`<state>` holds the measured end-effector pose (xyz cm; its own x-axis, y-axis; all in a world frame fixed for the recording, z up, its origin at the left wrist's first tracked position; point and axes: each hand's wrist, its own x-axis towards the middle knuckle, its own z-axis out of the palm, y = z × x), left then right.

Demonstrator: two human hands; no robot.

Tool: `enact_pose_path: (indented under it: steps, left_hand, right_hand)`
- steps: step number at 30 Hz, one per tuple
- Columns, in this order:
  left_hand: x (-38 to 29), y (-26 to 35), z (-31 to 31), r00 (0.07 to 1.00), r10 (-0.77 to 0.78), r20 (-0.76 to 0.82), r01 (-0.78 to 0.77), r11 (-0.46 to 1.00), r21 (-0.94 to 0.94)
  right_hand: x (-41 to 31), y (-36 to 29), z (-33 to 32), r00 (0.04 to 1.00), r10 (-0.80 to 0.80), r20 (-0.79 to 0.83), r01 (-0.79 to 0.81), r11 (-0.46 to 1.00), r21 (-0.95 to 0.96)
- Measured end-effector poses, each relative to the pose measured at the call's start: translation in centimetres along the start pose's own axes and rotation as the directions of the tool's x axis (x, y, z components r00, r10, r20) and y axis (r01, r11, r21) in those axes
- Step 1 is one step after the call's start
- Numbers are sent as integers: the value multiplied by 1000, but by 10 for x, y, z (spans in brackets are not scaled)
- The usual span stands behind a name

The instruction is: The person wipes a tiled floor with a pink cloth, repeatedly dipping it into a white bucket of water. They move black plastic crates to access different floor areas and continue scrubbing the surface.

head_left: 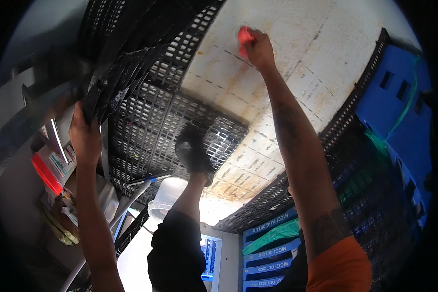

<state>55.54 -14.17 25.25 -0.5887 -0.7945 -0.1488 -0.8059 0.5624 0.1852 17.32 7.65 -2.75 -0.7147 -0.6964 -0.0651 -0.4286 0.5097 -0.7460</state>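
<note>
My left hand (85, 137) grips the edge of a black plastic panel (126, 62), which is tilted up on the left side. My right hand (262, 51), arm stretched far forward, holds a bunched red cloth (244, 38) against a white floor surface (219, 73). Brown stains and rows of dark dashed marks cover that surface. Between my hands, black perforated floor panels (138, 116) lie flat beside the bare white area. My foot in a black shoe (192, 151) rests on them, slightly blurred.
A translucent plastic bucket (171, 191) and a pole-handled squeegee (135, 195) are near my foot. At left sits a red-lidded container (45, 171). Stacked blue crates (268, 252) with green plastic (273, 237) stand lower right; another blue crate (390, 87) is at far right.
</note>
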Motion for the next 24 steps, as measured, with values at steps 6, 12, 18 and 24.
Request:
enact_pose_path:
  steps: [6,12,18,24]
  left_hand:
    - [-2,9,-1,999,3,-35,-3,1000,6]
    - [0,16,-3,999,-26,-28,25,999,-43]
    - [4,6,-5,998,-52,38,50,998,33]
    - [3,5,-4,999,18,43,-20,999,26]
  right_hand:
    - [-30,-53,114,996,-83,20,85,989,-120]
    - [-114,-65,100,842,-205,499,277,958,-75]
    - [-160,-19,36,606,-214,767,308,951,22]
    - [-260,53,-43,715,94,693,-93,995,-38]
